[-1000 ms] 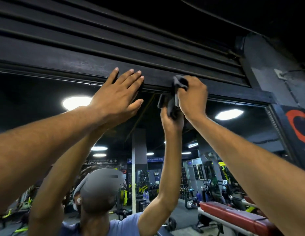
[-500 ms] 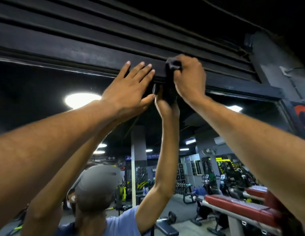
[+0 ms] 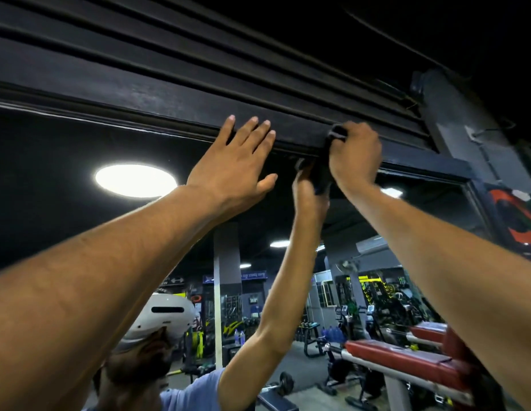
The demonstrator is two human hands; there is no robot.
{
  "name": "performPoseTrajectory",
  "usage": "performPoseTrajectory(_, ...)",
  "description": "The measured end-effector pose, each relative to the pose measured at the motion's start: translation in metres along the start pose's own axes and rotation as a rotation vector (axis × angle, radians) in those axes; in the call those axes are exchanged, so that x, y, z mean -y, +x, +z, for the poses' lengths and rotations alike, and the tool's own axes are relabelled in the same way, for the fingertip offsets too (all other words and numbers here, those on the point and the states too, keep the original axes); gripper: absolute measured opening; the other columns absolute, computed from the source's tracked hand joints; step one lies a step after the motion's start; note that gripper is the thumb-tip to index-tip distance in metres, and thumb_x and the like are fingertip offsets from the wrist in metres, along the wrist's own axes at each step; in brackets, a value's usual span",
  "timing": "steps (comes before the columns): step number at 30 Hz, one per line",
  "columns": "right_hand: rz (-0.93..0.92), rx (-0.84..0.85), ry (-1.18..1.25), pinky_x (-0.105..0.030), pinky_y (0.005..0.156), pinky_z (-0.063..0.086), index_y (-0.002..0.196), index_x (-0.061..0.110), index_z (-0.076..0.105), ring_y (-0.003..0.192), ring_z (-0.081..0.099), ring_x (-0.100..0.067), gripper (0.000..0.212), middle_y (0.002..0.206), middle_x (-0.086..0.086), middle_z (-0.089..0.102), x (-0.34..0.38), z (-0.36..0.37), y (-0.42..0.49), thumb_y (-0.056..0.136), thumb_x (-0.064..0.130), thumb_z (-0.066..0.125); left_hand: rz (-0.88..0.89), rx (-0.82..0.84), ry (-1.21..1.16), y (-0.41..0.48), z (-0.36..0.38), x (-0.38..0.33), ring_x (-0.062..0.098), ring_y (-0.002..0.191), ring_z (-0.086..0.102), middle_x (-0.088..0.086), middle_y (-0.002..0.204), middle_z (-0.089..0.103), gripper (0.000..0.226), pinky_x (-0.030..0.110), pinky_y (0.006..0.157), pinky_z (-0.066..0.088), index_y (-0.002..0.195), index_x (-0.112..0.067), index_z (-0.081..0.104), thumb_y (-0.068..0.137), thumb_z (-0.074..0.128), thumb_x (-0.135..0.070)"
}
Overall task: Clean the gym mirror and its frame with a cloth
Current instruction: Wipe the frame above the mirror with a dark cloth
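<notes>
The large gym mirror (image 3: pixel 50 179) fills the lower view, topped by a black frame bar (image 3: pixel 157 99). My left hand (image 3: pixel 237 161) lies flat with straight fingers against the frame's lower edge. My right hand (image 3: pixel 354 154) grips a dark cloth (image 3: pixel 323 170) and presses it to the frame just right of the left hand. Most of the cloth is hidden under the fingers. The mirror reflects both raised arms and a person in a white headset.
A dark pillar (image 3: pixel 459 120) stands at the frame's right end, with a red and green sign (image 3: pixel 516 215) below it. The mirror reflects a round ceiling light (image 3: pixel 135 180), gym machines and a red padded bench (image 3: pixel 406 360).
My right hand with the cloth slid left along the frame, then back right and slightly lower. The left hand stayed flat on the frame. The view tilted, showing the reflected headset.
</notes>
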State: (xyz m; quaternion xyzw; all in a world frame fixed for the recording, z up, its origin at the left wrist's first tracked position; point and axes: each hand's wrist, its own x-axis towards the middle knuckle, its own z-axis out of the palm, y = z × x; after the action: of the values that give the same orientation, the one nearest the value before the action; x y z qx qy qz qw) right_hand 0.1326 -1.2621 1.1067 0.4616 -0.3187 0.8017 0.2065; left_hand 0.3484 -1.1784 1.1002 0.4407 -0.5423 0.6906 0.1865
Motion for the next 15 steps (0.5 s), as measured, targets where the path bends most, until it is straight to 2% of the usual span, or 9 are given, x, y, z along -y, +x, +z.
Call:
performPoseTrajectory(3,-0.264,0.103,0.143,-0.037,0.090,0.052,0.118,0.022,0.076,0.108,0.066,-0.023,0.032,0.115,-0.004,0.070,0.021,0.004,-0.016,0.093,0.019,0.057,-0.008,0.002,-0.012,-0.001,-0.001,0.000,0.022,0.165,-0.006,0.006,0.179,-0.001,0.083,0.053,0.133,-0.004,0.170,-0.015,0.002,0.105,0.017,-0.064)
performPoseTrajectory(4,-0.279,0.105,0.137,-0.037,0.091,0.052,0.119,0.023,0.075,0.109,0.065,-0.022,0.033,0.116,-0.003,0.069,0.022,-0.001,-0.018,0.094,0.019,0.056,-0.009,0.000,-0.011,-0.001,-0.002,0.000,0.022,0.165,-0.006,0.006,0.179,-0.002,0.083,0.053,0.133,-0.004,0.170,-0.015,0.002,0.105,0.017,-0.064)
performPoseTrajectory(7,-0.065,-0.002,0.026,-0.039,0.087,0.052,0.118,0.018,0.073,0.107,0.066,-0.030,0.028,0.119,-0.009,0.067,-0.005,-0.013,-0.008,0.096,0.015,0.056,-0.004,0.014,-0.011,-0.001,-0.004,-0.001,0.023,0.165,-0.006,0.007,0.179,-0.002,0.082,0.052,0.133,-0.004,0.170,-0.014,0.002,0.105,0.019,-0.062)
performPoseTrajectory(10,0.115,0.000,-0.054,-0.043,0.085,0.052,0.119,0.014,0.072,0.106,0.067,-0.038,0.025,0.120,-0.014,0.066,-0.022,-0.013,-0.005,0.099,0.014,0.057,-0.008,0.006,0.000,0.001,-0.003,-0.002,0.023,0.165,-0.004,0.007,0.179,0.000,0.083,0.052,0.133,-0.003,0.170,-0.015,0.003,0.105,0.021,-0.062)
performPoseTrajectory(12,0.028,0.044,0.015,-0.041,0.088,0.051,0.120,0.015,0.072,0.106,0.067,-0.035,0.025,0.121,-0.012,0.064,-0.010,-0.006,-0.010,0.099,0.016,0.058,-0.007,0.007,-0.002,-0.001,-0.002,-0.002,0.023,0.165,-0.004,0.007,0.179,0.001,0.083,0.052,0.133,-0.003,0.170,-0.015,0.004,0.105,0.020,-0.063)
performPoseTrajectory(15,-0.226,0.167,0.166,-0.034,0.085,0.051,0.117,0.018,0.073,0.098,0.063,-0.019,0.021,0.114,-0.004,0.063,0.008,-0.004,-0.010,0.099,0.017,0.061,-0.008,-0.012,0.009,0.000,0.000,-0.001,0.022,0.165,-0.001,0.007,0.179,0.004,0.085,0.052,0.133,-0.002,0.170,-0.015,0.007,0.102,0.013,-0.065)
